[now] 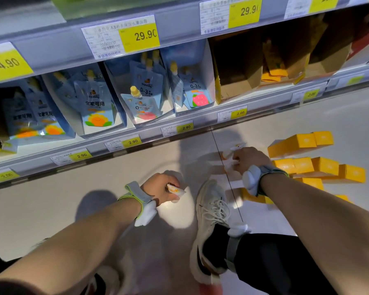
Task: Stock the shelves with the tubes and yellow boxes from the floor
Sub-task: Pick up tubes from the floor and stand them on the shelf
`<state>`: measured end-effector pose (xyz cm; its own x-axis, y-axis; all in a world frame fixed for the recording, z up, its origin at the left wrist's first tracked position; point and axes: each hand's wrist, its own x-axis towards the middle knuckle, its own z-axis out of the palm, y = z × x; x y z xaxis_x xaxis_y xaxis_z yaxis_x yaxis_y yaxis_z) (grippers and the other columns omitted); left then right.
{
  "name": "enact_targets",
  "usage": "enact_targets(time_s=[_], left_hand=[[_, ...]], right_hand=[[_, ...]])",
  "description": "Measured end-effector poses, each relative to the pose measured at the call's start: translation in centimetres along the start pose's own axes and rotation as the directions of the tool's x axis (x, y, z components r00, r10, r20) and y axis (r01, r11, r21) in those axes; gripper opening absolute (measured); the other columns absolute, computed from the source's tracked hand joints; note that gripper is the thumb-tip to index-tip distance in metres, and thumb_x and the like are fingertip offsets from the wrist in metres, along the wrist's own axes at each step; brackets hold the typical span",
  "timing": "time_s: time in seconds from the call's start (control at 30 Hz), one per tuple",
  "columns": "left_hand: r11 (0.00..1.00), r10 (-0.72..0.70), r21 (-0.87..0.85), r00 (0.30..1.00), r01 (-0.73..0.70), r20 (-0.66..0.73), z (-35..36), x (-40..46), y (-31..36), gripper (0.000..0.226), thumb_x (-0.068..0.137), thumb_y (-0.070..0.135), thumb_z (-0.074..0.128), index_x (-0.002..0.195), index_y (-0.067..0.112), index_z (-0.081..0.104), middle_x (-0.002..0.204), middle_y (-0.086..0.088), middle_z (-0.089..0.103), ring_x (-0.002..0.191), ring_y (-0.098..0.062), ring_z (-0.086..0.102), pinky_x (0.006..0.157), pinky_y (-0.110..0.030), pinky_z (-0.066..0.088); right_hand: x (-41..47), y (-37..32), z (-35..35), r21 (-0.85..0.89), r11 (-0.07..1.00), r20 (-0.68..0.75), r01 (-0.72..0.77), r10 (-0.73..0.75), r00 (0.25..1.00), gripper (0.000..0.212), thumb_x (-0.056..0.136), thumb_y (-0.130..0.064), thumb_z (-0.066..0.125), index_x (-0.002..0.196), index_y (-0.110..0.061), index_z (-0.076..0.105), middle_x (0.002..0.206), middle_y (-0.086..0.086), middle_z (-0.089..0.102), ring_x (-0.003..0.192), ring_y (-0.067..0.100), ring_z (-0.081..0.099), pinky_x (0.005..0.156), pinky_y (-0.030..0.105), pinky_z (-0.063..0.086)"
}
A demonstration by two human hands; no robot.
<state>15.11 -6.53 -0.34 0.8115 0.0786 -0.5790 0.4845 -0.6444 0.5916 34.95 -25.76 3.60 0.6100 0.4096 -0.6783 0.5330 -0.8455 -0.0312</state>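
**Tubes gathered off the floor**

Forearms reach down past a shoe (211,211). Left hand (158,189) grips a tube (176,190) just above the floor (51,209). Right hand (248,159) closes on white tubes (232,151) beside scattered yellow boxes (320,167), below the shelf (147,133).

This is a shop aisle. Grey metal shelves (179,30) carry yellow price tags (139,37) with printed prices on their front edges. Blue pouches (96,99) of one product stand in rows in display trays, and yellow boxes (320,167) lie on the floor (51,199) at the right.
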Motion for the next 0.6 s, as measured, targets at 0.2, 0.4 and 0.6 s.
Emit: enact_targets(time_s=[0.2,0.4,0.6], left_hand=[[0.997,-0.003,-0.071,0.999,0.000,-0.035,-3.1,-2.6,3.1,0.015,0.078,0.025,0.072,0.091,0.017,0.070,0.078,-0.013,0.072,0.069,-0.032,0.070,0.061,-0.033,0.056],[0.997,0.044,-0.054,0.983,-0.054,-0.181,-6.8,-5.6,5.5,0.024,0.075,0.023,0.079,0.096,0.014,0.072,0.083,-0.001,0.068,0.078,-0.014,0.062,0.060,-0.008,0.041],[0.982,0.039,-0.161,0.938,-0.100,-0.344,-9.5,-8.7,7.2,0.017,0.075,0.033,0.078,0.081,0.019,0.069,0.077,-0.001,0.069,0.066,-0.008,0.059,0.059,-0.017,0.046]], right_hand=[[-2.9,-3.1,-3.8,-0.034,0.996,0.007,0.085,-0.085,0.996,0.025,0.084,-0.028,0.061,0.104,-0.014,0.068,0.110,0.007,0.067,0.102,0.027,0.063,0.076,0.028,0.045],[-7.1,-5.9,-8.6,0.019,0.974,-0.005,0.225,-0.225,0.974,0.026,0.088,-0.020,0.061,0.110,-0.007,0.066,0.113,0.010,0.066,0.091,0.020,0.057,0.070,0.022,0.042],[-10.9,-9.0,-11.8,0.002,0.946,-0.183,0.325,-0.319,0.930,0.035,0.077,-0.035,0.075,0.105,-0.015,0.069,0.099,0.005,0.070,0.093,0.024,0.063,0.070,0.024,0.042]])
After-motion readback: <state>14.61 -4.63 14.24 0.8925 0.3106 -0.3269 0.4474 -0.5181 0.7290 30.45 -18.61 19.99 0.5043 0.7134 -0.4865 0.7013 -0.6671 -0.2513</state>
